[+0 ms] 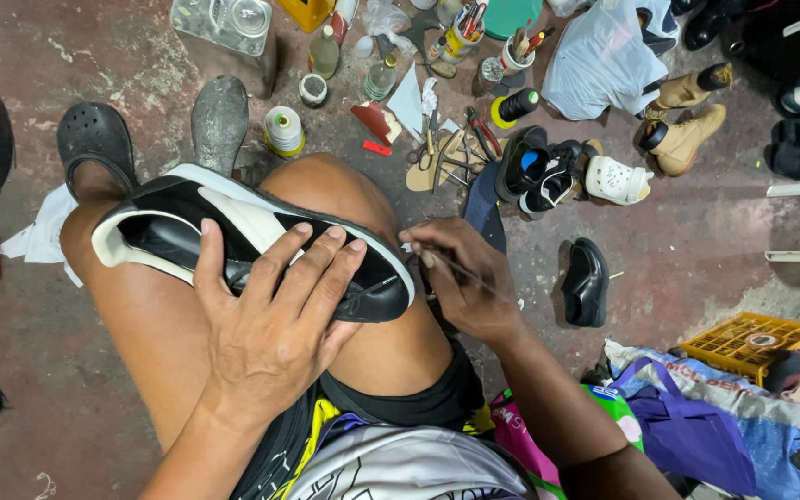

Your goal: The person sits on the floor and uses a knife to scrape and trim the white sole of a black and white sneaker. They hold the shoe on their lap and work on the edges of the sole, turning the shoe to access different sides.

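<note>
Shoe [233, 236] lies crosswise on knees, toe toward right hand [465, 282].

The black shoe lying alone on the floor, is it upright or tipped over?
Upright. The black shoe rests on its sole on the floor, its opening facing up toward the camera.
</note>
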`<control>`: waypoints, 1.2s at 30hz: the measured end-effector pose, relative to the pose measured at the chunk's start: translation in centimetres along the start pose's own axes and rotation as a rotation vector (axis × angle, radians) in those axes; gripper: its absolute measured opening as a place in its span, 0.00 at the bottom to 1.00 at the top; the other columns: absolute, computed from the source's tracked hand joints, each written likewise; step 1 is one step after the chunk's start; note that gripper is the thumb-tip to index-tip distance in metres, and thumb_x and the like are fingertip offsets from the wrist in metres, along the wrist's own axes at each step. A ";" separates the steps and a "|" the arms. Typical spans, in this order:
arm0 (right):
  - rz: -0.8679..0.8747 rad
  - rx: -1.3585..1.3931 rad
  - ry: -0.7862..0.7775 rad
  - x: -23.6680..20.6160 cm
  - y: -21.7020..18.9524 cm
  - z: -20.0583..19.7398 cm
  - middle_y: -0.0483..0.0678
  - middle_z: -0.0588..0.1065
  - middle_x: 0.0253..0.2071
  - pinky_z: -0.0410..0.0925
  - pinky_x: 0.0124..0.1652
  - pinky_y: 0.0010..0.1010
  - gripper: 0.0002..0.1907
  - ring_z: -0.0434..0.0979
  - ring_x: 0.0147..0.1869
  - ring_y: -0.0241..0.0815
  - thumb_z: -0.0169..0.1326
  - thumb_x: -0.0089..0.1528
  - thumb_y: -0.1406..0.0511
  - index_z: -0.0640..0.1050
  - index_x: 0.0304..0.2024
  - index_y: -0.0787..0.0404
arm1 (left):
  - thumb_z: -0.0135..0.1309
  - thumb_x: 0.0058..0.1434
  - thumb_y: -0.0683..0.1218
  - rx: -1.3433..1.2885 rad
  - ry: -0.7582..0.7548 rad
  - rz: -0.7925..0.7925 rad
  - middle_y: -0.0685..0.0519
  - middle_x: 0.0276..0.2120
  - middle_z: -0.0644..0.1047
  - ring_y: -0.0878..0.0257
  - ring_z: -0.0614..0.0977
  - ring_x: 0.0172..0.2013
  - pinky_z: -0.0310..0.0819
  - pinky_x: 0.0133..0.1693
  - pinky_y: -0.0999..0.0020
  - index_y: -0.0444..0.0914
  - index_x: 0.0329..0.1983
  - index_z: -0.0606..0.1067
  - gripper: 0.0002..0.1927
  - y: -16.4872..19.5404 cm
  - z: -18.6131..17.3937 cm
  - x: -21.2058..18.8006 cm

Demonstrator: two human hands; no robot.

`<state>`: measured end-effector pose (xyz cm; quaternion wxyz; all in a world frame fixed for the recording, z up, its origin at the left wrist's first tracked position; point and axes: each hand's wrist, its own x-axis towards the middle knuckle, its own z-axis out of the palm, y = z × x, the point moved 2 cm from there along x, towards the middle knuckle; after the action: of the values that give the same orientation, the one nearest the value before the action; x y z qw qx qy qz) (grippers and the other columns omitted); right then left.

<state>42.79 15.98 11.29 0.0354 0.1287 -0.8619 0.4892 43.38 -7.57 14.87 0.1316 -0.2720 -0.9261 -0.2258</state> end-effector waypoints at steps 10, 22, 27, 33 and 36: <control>-0.383 -0.305 -0.140 2.0 -6.0 -0.2 0.57 0.77 0.46 0.75 0.45 0.38 0.08 0.82 0.45 0.56 0.51 0.65 0.75 0.72 0.46 0.65 | 0.65 0.54 0.56 -0.050 0.042 0.037 0.53 0.58 0.76 0.57 0.75 0.60 0.49 0.65 0.28 0.43 0.61 0.76 0.31 -0.7 -1.1 -1.2; -0.273 -0.418 -0.269 1.1 -3.1 -1.2 0.52 0.76 0.39 0.72 0.45 0.43 0.25 0.79 0.45 0.55 0.56 0.56 0.71 0.75 0.57 0.63 | 0.66 0.52 0.54 -0.095 -0.004 0.013 0.51 0.56 0.77 0.56 0.76 0.60 0.47 0.68 0.31 0.41 0.60 0.77 0.32 -0.7 -1.1 -0.5; -0.369 -0.463 -0.288 1.7 -2.9 -2.2 0.47 0.75 0.39 0.70 0.40 0.39 0.24 0.78 0.41 0.50 0.60 0.57 0.68 0.76 0.57 0.62 | 0.67 0.47 0.53 -0.110 -0.038 -0.017 0.52 0.55 0.78 0.56 0.76 0.60 0.46 0.68 0.33 0.42 0.59 0.77 0.33 0.3 -0.8 0.0; -0.396 -0.463 -0.271 2.1 -2.7 -3.9 0.46 0.73 0.37 0.69 0.35 0.38 0.22 0.76 0.37 0.46 0.63 0.56 0.66 0.78 0.53 0.61 | 0.69 0.44 0.52 -0.130 -0.027 -0.016 0.51 0.55 0.78 0.55 0.77 0.60 0.46 0.69 0.36 0.42 0.58 0.77 0.35 1.2 -0.4 1.2; -0.399 -0.427 -0.291 2.2 -2.2 -4.9 0.48 0.72 0.35 0.69 0.36 0.37 0.23 0.76 0.37 0.48 0.61 0.56 0.65 0.78 0.54 0.62 | 0.70 0.48 0.52 -0.174 -0.006 -0.030 0.52 0.54 0.78 0.55 0.78 0.61 0.47 0.70 0.38 0.41 0.57 0.76 0.32 1.8 -0.3 1.9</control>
<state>40.95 18.67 16.07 0.0330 0.3534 -0.8988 0.2573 42.92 -5.55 16.47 0.1014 -0.2694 -0.9072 -0.3068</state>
